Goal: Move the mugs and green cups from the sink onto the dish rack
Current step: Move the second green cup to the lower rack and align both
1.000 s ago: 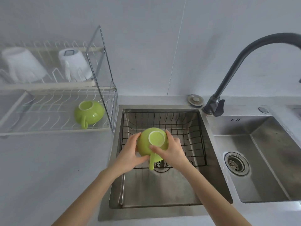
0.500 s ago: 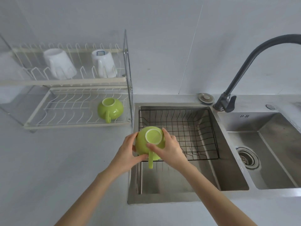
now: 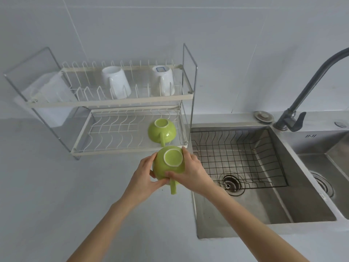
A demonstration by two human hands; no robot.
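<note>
Green cup (image 3: pixel 168 165), upside down, sits clasped between our left hand (image 3: pixel 142 178) and right hand (image 3: pixel 190 173), just before the dish rack (image 3: pixel 130 149).

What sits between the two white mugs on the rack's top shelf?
Nothing: head view shows only bare wire prongs between the left white mug and right white mug.

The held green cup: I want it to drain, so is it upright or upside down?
Upside down. The green cup shows its pale base ring upward, handle toward the person, held between left hand and right hand.
</note>
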